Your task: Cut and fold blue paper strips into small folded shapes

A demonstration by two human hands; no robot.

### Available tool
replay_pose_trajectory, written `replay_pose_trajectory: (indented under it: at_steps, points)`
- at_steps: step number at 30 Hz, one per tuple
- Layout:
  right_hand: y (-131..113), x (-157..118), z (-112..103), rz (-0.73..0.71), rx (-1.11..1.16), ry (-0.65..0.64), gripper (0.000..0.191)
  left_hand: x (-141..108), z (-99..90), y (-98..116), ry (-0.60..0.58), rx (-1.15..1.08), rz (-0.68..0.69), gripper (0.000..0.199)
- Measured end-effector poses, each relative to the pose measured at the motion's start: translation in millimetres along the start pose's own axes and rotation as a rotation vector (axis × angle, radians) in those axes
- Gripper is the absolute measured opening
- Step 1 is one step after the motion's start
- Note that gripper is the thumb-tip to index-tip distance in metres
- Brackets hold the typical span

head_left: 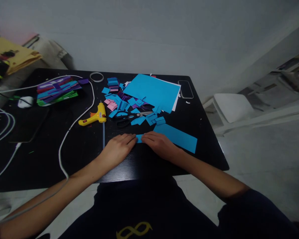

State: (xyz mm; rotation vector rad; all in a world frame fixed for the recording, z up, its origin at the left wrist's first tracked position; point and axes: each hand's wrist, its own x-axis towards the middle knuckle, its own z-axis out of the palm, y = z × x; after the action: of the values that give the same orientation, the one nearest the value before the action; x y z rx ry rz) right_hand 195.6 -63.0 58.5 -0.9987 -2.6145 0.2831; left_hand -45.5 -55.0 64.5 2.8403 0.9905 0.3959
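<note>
- Small blue paper (139,138) held on table (139,164) between left hand (122,146) and right hand (159,143); fingers together, pinch can't be told.
- Cut pieces (112,105) heaped.
- Strip (180,137), sheet (151,91) left uncut.

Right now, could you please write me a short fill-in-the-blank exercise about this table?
The colour of the paper between the left hand and right hand is ____.
The glue gun is coloured ____.
From the person's side, the scissors lie to the ____ of the glue gun.

Missing words: blue; yellow; right.

Both hands (121,146) (159,143) low, close together.
</note>
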Motion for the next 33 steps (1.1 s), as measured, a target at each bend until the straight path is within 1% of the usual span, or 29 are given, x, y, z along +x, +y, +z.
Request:
replay_pose_trajectory:
  at_steps: [5,9,12,17,23,26,29,33]
  points:
    - [1.2,-1.7,-1.3,0.004,-0.037,-0.002,0.025,-2.8,3.6,0.3,0.014,0.062,-0.005,0.035]
    - [0.2,-0.6,-3.6,0.021,-0.048,-0.011,0.023,-2.5,3.5,0.1,0.024,0.061,0.013,0.035]
    - [-1.5,-1.3,-1.3,0.033,-0.051,-0.005,0.024,-3.1,3.9,1.6,0.034,0.067,0.018,0.035]
    - [-0.5,-11.5,3.2,0.088,-0.081,0.086,0.026,-9.1,4.9,4.1,0.040,0.094,-0.018,0.037]
    - [8.7,-35.4,-9.6,0.214,-0.102,0.168,0.026,-14.7,4.0,3.5,0.034,0.128,-0.050,0.035]
    - [12.5,-43.4,-14.4,0.253,-0.149,0.174,0.027,-11.4,2.3,6.9,0.005,0.177,-0.057,0.034]
    - [13.6,-45.8,-15.7,0.266,-0.146,0.169,0.028,-5.8,-0.5,13.2,-0.054,0.247,-0.077,0.035]
    - [8.7,-41.4,-14.7,0.289,-0.152,0.163,0.030,1.8,-4.4,22.2,-0.128,0.326,-0.101,0.049]
